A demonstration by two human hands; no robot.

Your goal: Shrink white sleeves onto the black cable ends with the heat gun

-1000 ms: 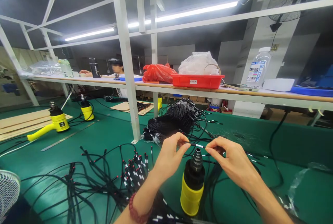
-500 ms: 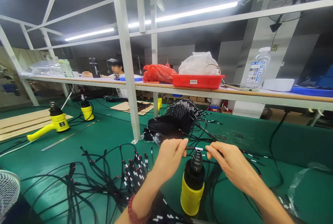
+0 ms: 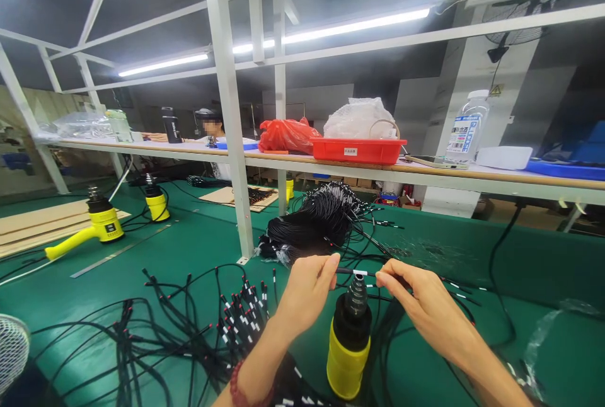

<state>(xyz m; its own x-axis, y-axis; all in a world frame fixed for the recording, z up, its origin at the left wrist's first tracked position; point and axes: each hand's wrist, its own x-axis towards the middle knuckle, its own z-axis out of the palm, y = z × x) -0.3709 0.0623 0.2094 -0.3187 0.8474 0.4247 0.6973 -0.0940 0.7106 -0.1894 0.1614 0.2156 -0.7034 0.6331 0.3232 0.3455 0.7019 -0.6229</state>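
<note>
Both my hands hold a short length of black cable (image 3: 352, 272) with a white sleeve on it, stretched between their fingertips. My left hand (image 3: 307, 293) pinches it on the left, and my right hand (image 3: 423, 306) pinches it on the right. The white sleeve sits just above the black nozzle of an upright yellow heat gun (image 3: 348, 347), directly between my hands. Whether the cable touches the nozzle cannot be seen. A red beaded bracelet (image 3: 236, 385) circles my left wrist.
Loose black cables with white and red tips (image 3: 241, 315) lie on the green mat, and a large black cable bundle (image 3: 307, 230) lies beyond. Further heat guns (image 3: 104, 224) stand left. A white post (image 3: 231, 142) rises from the bench. A co-worker (image 3: 212, 133) sits far back.
My hands have come slightly lower and the cable now sits closer to the nozzle tip. The head view has tilted slightly.
</note>
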